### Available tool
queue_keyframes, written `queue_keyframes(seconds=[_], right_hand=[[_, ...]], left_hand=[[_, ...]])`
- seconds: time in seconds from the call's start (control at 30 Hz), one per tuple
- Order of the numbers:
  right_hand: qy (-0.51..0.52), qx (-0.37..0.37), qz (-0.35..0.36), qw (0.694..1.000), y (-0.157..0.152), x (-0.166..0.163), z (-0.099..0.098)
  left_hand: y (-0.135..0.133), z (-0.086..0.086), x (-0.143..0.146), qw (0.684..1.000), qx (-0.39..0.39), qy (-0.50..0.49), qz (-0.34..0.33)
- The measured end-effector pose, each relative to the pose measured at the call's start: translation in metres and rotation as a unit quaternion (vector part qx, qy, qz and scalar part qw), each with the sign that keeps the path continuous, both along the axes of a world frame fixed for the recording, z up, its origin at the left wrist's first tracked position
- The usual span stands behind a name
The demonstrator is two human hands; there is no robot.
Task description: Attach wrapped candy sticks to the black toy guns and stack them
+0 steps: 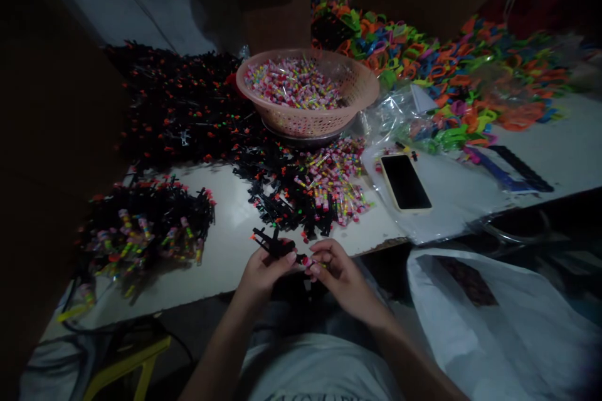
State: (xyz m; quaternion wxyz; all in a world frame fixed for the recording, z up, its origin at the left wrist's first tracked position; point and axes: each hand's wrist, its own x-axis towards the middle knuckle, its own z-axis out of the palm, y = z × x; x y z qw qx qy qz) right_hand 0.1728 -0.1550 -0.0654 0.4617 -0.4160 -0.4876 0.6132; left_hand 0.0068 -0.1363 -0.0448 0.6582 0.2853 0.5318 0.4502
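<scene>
My left hand (263, 272) is closed around a small black plastic toy piece (273, 243) with an orange tip, held just over the near edge of the white table (235, 244). My right hand (336, 272) meets it from the right, fingers pinched on a small pink and white tube (308, 261) at the black piece's end. Just beyond my hands lies a heap of black pieces (282, 194) mixed with loose colourful tubes (336, 185).
A pink basket (308, 119) full of tubes stands behind. A phone (405, 182) lies face up on clear plastic at right. Finished black pieces (145, 225) pile at left, bright plastic parts (451, 69) at back right. A white bag (498, 319) sits beside my right knee.
</scene>
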Motion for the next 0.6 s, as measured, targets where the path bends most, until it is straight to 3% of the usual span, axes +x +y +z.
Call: queue_keyframes(seconds=[0.07, 0.2, 0.37, 0.6], right_hand=[[-0.03, 0.02, 0.0, 0.999, -0.003, -0.003, -0.001], [-0.085, 0.063, -0.07, 0.992, -0.008, -0.003, -0.002], [-0.136, 0.115, -0.029, 0.984, -0.011, -0.002, 0.005], [-0.169, 0.167, -0.076, 0.968, -0.014, -0.005, 0.01]], left_hand=[[-0.008, 0.007, 0.006, 0.998, -0.019, -0.045, 0.026], [-0.015, 0.014, 0.009, 0.997, -0.034, -0.052, 0.054], [-0.019, 0.014, 0.008, 0.997, -0.003, -0.048, 0.058], [-0.024, 0.015, 0.009, 0.997, 0.018, -0.041, 0.061]])
